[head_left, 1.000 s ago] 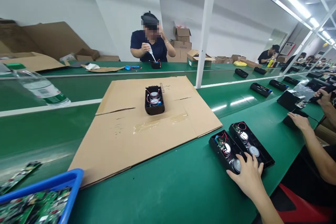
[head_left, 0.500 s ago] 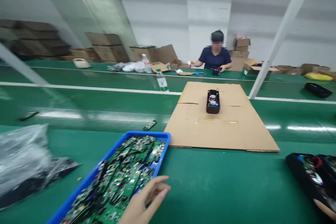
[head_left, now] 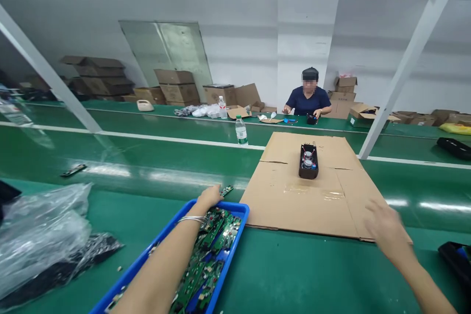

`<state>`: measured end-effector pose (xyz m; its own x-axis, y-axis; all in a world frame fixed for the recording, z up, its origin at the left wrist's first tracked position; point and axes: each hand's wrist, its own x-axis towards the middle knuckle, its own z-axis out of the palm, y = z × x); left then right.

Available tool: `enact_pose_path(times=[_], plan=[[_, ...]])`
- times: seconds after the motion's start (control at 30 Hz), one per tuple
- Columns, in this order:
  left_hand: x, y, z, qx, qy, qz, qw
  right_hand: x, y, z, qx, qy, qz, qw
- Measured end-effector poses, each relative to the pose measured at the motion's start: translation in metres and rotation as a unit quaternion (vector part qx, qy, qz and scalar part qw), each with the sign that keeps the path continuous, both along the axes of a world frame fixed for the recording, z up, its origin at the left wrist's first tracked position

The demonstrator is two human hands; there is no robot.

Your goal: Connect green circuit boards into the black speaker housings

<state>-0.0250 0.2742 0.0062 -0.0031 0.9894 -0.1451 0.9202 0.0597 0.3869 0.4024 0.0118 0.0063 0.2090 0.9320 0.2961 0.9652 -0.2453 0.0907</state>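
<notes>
My left hand [head_left: 209, 197] reaches across the blue tray [head_left: 235, 240], a bracelet at its wrist. Its fingers are closed at the near end of a single green circuit board [head_left: 227, 190] lying just beyond the tray's far edge; the fingertips are partly hidden. Inside the tray, circuit boards [head_left: 202, 265] lie in a loose heap, partly covered by my forearm. Over the right edge of a flat cardboard sheet [head_left: 265, 206], my right hand [head_left: 384, 225] is smeared by motion, with no object visible in it. A black housing with speakers and wires [head_left: 308, 161] lies on the cardboard.
Another black housing [head_left: 456, 260] is at the right edge. Clear plastic bags [head_left: 47, 235] lie at left, and another board [head_left: 73, 170] rests on the green belt. A water bottle [head_left: 241, 131] stands beyond. A co-worker [head_left: 309, 100] sits opposite, between slanted white posts [head_left: 405, 59].
My left hand has moved from above the tray's right side forward to the loose board. My right hand has left the black housing at right and swung over the cardboard. The view has shifted.
</notes>
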Motion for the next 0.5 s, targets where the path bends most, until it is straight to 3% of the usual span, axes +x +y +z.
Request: enact_pose_path(times=[0.1, 0.17, 0.23, 0.37, 0.5], plan=[[0.008, 0.001, -0.012, -0.015, 0.021, 0.010, 1.000, -0.045, 0.090, 0.004, -0.080, -0.014, 0.104, 0.991], [0.011, -0.002, -0.016, -0.009, 0.019, 0.022, 1.000, -0.063, 0.141, 0.008, -0.104, -0.020, 0.118, 0.987], [0.010, -0.006, -0.017, 0.003, 0.003, 0.034, 0.999, -0.074, 0.175, 0.011, -0.122, -0.020, 0.101, 0.987], [0.004, -0.010, -0.012, 0.022, -0.074, 0.060, 0.995, -0.090, 0.194, 0.016, -0.136, -0.011, 0.048, 0.990], [0.000, -0.016, 0.000, 0.021, -0.219, 0.074, 0.973, -0.123, 0.167, 0.014, -0.128, 0.002, 0.041, 0.991]])
